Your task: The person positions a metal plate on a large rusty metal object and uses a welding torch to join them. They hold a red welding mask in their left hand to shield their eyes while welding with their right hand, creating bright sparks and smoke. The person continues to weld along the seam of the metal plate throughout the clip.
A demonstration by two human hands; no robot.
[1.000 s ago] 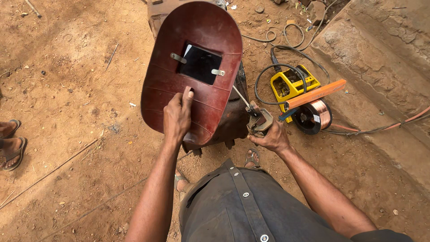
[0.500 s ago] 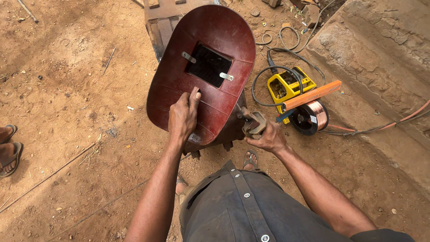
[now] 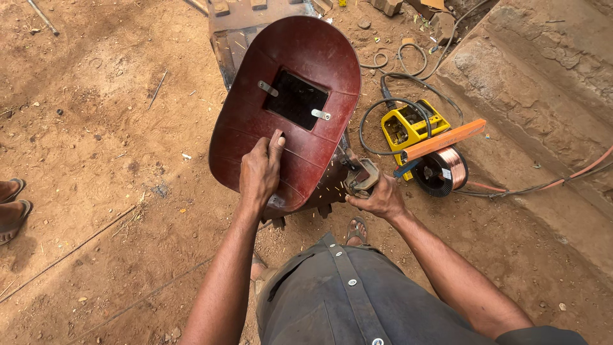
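My left hand (image 3: 260, 171) grips the handle on the back of a dark red welding face shield (image 3: 287, 115), held up over the work so its dark glass window faces away from me. My right hand (image 3: 381, 198) is closed around a welding electrode holder (image 3: 361, 177) just right of the shield's lower edge. A rusty metal piece (image 3: 233, 25) lies on the dirt beyond the shield, mostly hidden by it. Small sparks scatter near the holder.
A yellow welding machine (image 3: 408, 124) with black cables, an orange bar (image 3: 444, 139) and a spool of copper wire (image 3: 444, 169) sit to the right on the dirt. A concrete step (image 3: 543, 96) runs along the right. Another person's sandalled feet (image 3: 13, 207) are at the left edge.
The shield has shifted slightly right and up while my left hand kept its grip. My right hand stays on the holder, now with small sparks near it.
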